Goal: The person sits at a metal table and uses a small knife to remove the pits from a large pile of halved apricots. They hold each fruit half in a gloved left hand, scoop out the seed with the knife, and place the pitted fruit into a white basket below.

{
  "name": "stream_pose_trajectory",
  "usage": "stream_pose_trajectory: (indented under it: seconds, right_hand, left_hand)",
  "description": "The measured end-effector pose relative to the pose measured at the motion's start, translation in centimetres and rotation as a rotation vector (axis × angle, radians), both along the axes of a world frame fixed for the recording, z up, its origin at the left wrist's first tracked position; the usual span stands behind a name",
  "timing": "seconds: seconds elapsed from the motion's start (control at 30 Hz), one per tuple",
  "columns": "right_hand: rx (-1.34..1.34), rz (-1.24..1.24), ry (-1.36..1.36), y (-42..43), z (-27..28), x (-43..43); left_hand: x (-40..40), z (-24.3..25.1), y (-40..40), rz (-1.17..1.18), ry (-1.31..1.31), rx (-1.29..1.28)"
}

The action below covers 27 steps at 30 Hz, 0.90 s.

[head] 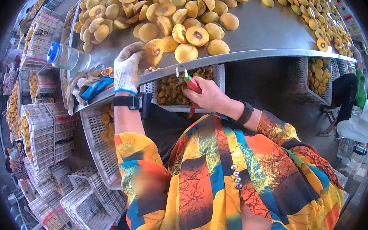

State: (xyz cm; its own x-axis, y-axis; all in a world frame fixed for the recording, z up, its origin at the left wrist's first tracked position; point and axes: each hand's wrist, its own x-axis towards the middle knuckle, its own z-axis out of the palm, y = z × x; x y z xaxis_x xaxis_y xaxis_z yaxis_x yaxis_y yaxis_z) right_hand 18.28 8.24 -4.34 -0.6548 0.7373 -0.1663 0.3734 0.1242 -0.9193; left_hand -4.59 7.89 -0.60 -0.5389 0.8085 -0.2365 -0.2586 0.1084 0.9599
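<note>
My left hand (127,66), in a white knit glove, is at the near edge of the metal table. Its fingers grip a yellow peach half (154,53) that stands tilted, cut face showing. My right hand (212,94), bare, is closed around the red and green handle of a pitting tool (193,83). The tool's bent metal loop points up at the table rim, apart from the fruit. Just beyond lie several peach halves, one cut face up with a brown centre (197,36). Under the rim sits a plastic crate (221,84) of small brownish pieces.
A heap of peaches (111,12) covers the far left of the table (251,28); another (310,9) lines the right. A blue-lidded jar (68,57) and cloth gloves (85,83) lie left. White crates (99,145) stand beside me. Another person's leg (344,95) shows at right.
</note>
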Motion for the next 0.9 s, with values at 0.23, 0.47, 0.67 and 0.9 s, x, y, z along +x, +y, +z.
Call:
stream_pose_trajectory:
  seconds: [0.23,0.47,0.67,0.9]
  right_hand:
    - [0.003,-0.018,0.116,0.7,0.1,-0.5]
    - [0.065,-0.181,0.109,1.5,-1.4,2.5]
    - [-0.042,-0.100,0.174,0.8,0.3,2.1]
    - [-0.645,-0.188,0.459,3.7,2.0,0.4]
  left_hand:
    - [0.6,-2.2,0.0,0.015,0.371,-0.095]
    - [0.8,-3.6,2.8,-0.327,1.303,-0.585]
    - [-1.5,-6.3,2.9,-0.098,1.168,-0.268]
    - [8.2,-0.5,-1.8,-0.133,1.191,0.274]
